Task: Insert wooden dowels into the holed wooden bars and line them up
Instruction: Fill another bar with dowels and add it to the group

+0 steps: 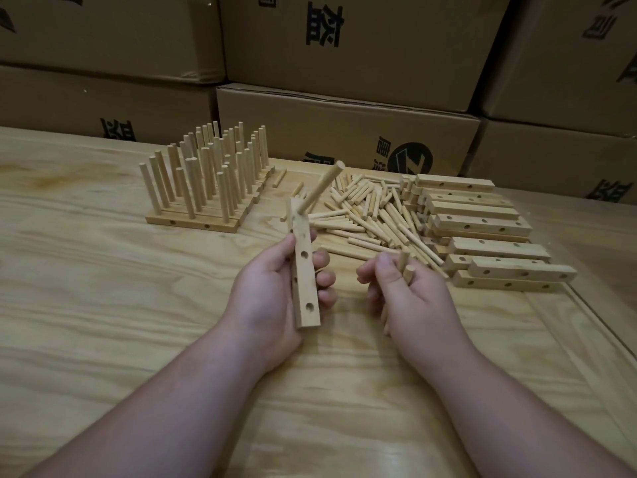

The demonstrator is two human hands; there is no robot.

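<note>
The left hand (pixel 275 291) is gripping a holed bar (pixel 304 267), its long axis running near to far; one dowel (pixel 324 185) is already sticking out of the far hole, leaning up and right, and the holes below it are showing empty. Just right of it, the right hand (pixel 401 293) is curling round a few spare dowels (pixel 406 269) (smooth, round, pale wood), so it is the nearer hand for the next hole; beyond, loose dowels (pixel 372 212) are lying in a heap on the bench (pixel 103 305), square-edged blank bars (pixel 482 229) stacked at right, finished bars (pixel 203 188) lined up far left.
</note>
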